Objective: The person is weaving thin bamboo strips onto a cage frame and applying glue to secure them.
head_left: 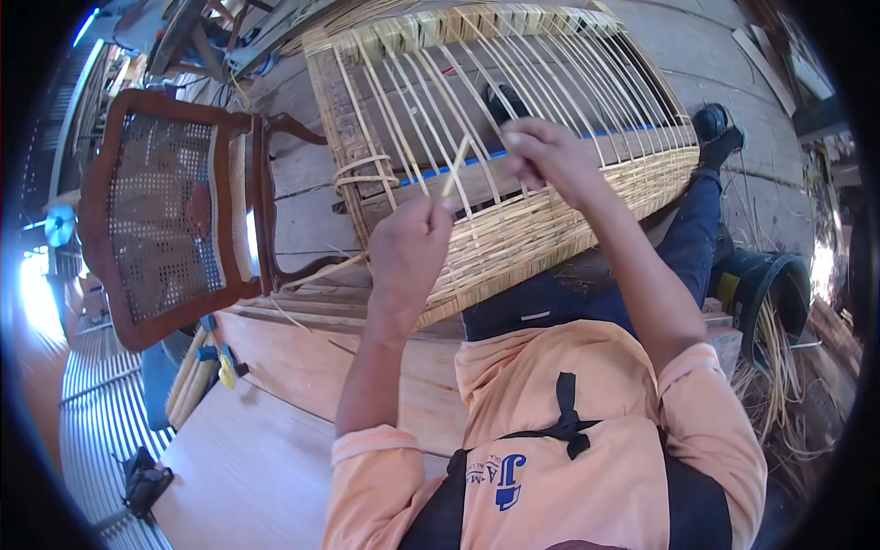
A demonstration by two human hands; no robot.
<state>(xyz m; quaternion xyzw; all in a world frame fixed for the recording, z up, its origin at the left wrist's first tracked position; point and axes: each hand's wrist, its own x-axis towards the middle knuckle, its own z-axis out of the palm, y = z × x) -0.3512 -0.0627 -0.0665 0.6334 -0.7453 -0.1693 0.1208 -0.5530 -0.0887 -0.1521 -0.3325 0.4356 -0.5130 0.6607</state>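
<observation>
Weaving neatly here, I judge, means keeping the pale strip (457, 163) flat and packing it snugly against the woven rows (532, 234) without bowing the long strands (377, 84). My left hand (410, 240) is curled round the strip's lower part, above the frame (323, 96) slanting across before me. My right hand (553, 161) is bent and blurred; it may pinch something fine, but I cannot tell. My left fist hides the strip's lower end, and strands partly cover one shoe (506, 104).
</observation>
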